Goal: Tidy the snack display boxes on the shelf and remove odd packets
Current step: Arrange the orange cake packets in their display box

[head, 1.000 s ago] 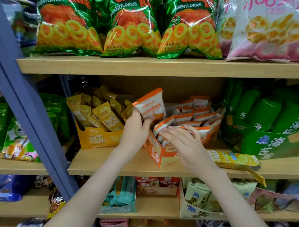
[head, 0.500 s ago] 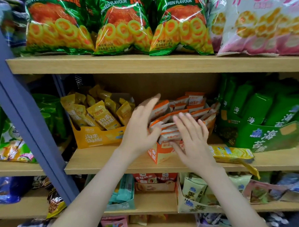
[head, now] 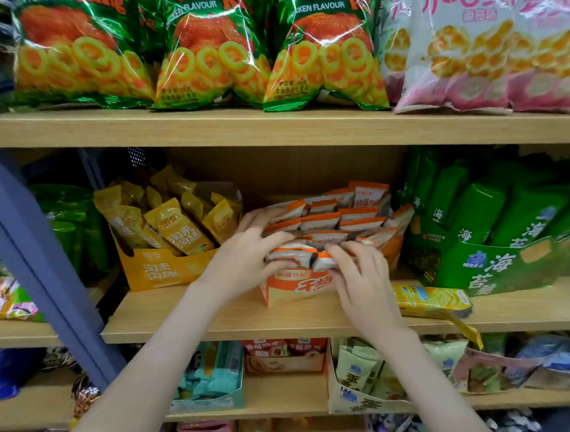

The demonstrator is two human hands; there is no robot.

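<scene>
Two bare hands reach into an orange display box (head: 293,286) that stands at the middle of the wooden middle shelf (head: 239,325). The box is packed with rows of orange-and-white packets (head: 326,217) standing on edge and leaning back.

The left hand (head: 249,260) grips the front packets from the left, with its fingers spread over their tops and its thumb underneath. The right hand (head: 362,278) curls its fingers over the front row from the right, with its thumb against the packets near the box front. The two hands almost meet.

Just left of the orange box stands a yellow display box (head: 157,269) of yellow packets (head: 178,224) that lean in different directions. A green display box (head: 490,267) of tall green packs stands to the right. One long yellow packet (head: 433,300) lies flat on the shelf in front of it, just beside the right hand.

Green ring-snack bags (head: 206,49) and pink bags (head: 480,54) stand on the shelf above.
</scene>
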